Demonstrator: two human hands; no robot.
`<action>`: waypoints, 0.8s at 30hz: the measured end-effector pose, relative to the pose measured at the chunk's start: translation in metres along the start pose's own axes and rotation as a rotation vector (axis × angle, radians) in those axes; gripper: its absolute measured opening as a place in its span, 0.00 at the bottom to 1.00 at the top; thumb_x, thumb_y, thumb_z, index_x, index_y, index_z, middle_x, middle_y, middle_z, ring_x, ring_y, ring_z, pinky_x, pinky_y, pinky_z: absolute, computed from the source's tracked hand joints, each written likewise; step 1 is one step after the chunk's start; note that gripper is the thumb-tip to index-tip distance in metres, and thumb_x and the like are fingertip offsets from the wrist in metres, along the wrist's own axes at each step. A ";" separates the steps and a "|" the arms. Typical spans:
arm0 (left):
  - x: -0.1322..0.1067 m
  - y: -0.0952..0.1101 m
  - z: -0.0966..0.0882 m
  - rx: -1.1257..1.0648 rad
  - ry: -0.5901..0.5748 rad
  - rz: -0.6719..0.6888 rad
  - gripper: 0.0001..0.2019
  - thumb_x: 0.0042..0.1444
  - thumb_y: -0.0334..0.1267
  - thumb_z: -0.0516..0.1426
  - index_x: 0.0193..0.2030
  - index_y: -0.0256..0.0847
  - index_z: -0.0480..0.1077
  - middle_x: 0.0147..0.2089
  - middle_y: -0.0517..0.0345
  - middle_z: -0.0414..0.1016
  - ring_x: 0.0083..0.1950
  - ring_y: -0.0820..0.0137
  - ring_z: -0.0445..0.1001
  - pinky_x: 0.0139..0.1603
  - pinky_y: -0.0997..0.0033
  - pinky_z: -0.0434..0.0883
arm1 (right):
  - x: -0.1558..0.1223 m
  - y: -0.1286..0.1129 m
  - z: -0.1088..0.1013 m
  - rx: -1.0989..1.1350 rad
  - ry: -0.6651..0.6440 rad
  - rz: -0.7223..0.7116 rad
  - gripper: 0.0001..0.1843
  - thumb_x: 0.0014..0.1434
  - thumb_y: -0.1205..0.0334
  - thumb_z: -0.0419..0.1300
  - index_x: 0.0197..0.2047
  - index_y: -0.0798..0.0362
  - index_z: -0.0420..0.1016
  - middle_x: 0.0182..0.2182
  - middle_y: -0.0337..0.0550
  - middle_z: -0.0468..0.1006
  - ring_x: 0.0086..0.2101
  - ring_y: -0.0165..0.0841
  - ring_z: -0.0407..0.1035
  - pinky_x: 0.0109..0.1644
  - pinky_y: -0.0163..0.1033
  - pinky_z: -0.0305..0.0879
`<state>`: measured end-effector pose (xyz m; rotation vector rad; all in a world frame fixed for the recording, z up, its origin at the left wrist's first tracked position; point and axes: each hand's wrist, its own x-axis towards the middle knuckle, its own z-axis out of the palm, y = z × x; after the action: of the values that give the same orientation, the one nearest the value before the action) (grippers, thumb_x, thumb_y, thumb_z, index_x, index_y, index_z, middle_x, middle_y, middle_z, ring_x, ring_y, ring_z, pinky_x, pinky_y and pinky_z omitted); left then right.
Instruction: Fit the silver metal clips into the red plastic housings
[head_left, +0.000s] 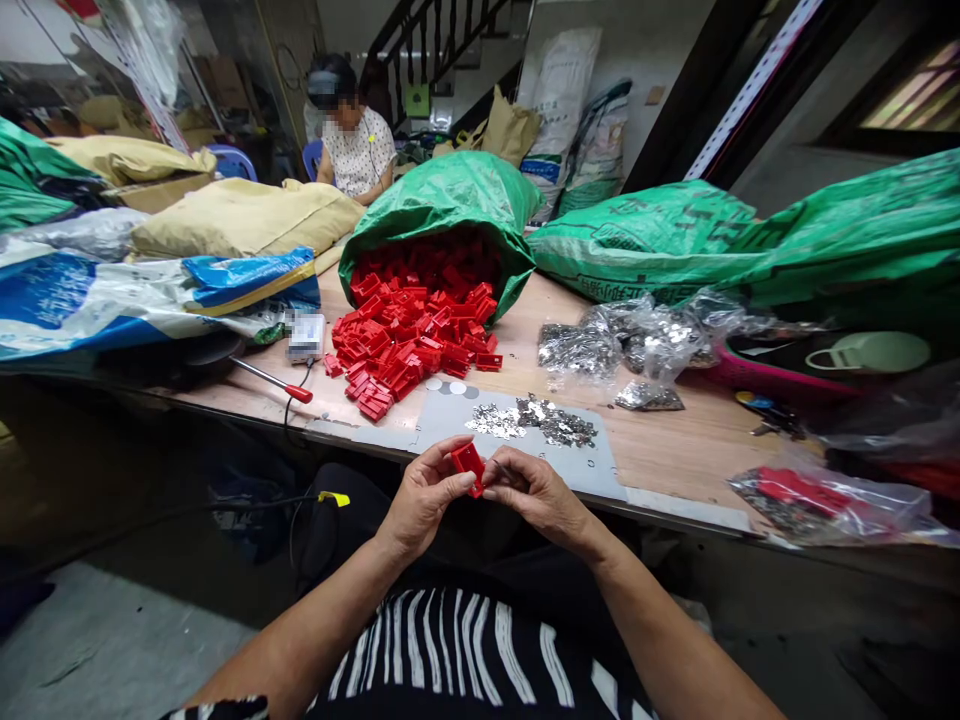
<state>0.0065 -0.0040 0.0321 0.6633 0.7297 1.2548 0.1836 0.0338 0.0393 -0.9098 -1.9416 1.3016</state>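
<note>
Just off the table's front edge, my left hand (420, 500) grips a small red plastic housing (467, 465) between thumb and fingers. The fingers of my right hand (536, 492) are pinched together against the housing's right side; what they hold, if anything, is too small to make out. Beyond my hands, a grey mat (442, 420) carries a pile of shiny metal pieces (495, 421) and a darker pile of metal pieces (562, 422). Many like red housings (405, 345) spill from a green woven sack (450, 190) onto the tabletop.
Clear bags of metal parts (577, 348) lie right of the sack. Farther right are a pink basket (780, 375) with a pale mug (874, 352) and another filled bag (832, 500). A red-handled lever (296, 392) juts out at left. Across the table sits a person (360, 155).
</note>
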 end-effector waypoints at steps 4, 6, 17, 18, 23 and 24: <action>0.001 -0.001 0.000 0.018 -0.007 0.002 0.23 0.46 0.35 0.67 0.51 0.42 0.73 0.41 0.55 0.80 0.45 0.67 0.76 0.50 0.68 0.69 | -0.003 0.006 -0.002 0.100 0.041 0.065 0.13 0.57 0.51 0.61 0.37 0.50 0.67 0.30 0.37 0.68 0.31 0.29 0.63 0.37 0.34 0.63; 0.002 -0.002 0.000 0.034 -0.011 0.008 0.23 0.46 0.35 0.66 0.51 0.41 0.72 0.42 0.54 0.79 0.45 0.66 0.76 0.50 0.66 0.69 | -0.005 0.007 -0.004 0.082 0.075 0.065 0.14 0.58 0.50 0.60 0.38 0.51 0.66 0.32 0.37 0.68 0.32 0.29 0.64 0.38 0.34 0.63; 0.032 -0.017 -0.026 0.568 0.131 0.304 0.19 0.46 0.33 0.65 0.47 0.45 0.69 0.42 0.56 0.78 0.43 0.67 0.76 0.49 0.66 0.70 | 0.001 0.025 -0.002 -0.458 0.158 -0.009 0.15 0.64 0.62 0.51 0.52 0.49 0.72 0.39 0.46 0.73 0.40 0.36 0.69 0.47 0.42 0.67; 0.035 -0.017 -0.029 0.635 0.148 0.316 0.20 0.46 0.33 0.65 0.48 0.45 0.71 0.41 0.57 0.78 0.42 0.66 0.76 0.50 0.65 0.70 | 0.002 0.026 -0.001 -0.486 0.171 -0.001 0.15 0.63 0.63 0.52 0.52 0.49 0.72 0.39 0.46 0.74 0.39 0.36 0.70 0.46 0.42 0.67; 0.044 -0.016 -0.033 0.807 0.112 0.348 0.20 0.44 0.30 0.64 0.47 0.49 0.76 0.45 0.57 0.79 0.46 0.63 0.75 0.52 0.63 0.69 | 0.006 0.029 0.001 -0.576 0.176 0.033 0.10 0.61 0.64 0.55 0.45 0.49 0.75 0.38 0.42 0.79 0.38 0.34 0.73 0.45 0.40 0.67; 0.045 -0.015 -0.034 0.828 0.096 0.354 0.20 0.44 0.30 0.64 0.47 0.49 0.76 0.46 0.57 0.79 0.47 0.62 0.75 0.53 0.62 0.69 | 0.007 0.029 0.001 -0.586 0.168 0.030 0.09 0.62 0.64 0.55 0.43 0.49 0.75 0.38 0.42 0.79 0.38 0.34 0.73 0.45 0.39 0.67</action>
<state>-0.0040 0.0393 -0.0059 1.4610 1.2689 1.2878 0.1850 0.0470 0.0123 -1.2802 -2.2123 0.6367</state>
